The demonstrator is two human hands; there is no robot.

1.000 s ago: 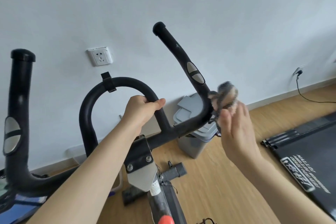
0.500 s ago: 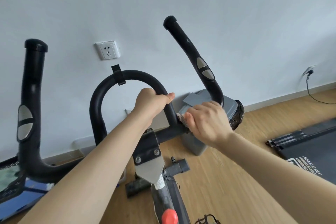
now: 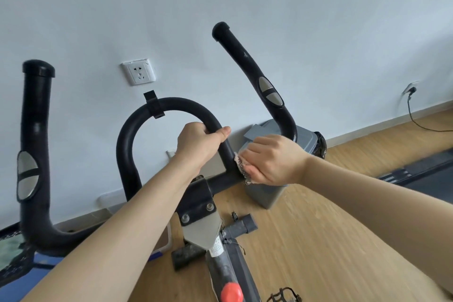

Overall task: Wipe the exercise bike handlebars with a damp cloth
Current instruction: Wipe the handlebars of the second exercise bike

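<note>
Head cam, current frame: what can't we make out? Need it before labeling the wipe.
All in the head view:
- cloth: mostly under the right hand, only a patterned edge shows; dampness can't be judged.
- handlebars: the stretches under the right hand and under the gripping left hand are covered.
- stem label: print too small to read.
- red knob: cut off by the bottom edge.

Handlebars: matt black throughout, end caps included.
Oval plates on both uprights: silver-grey, one black band across each.
Cloth: pale pinkish-white, with a dark speckled check at the lower edge.
Bin, far right: mid grey.
Socket: white, on a pale blue-white wall.
Floor: light wood grain.
Knob, near: orange-red.
</note>
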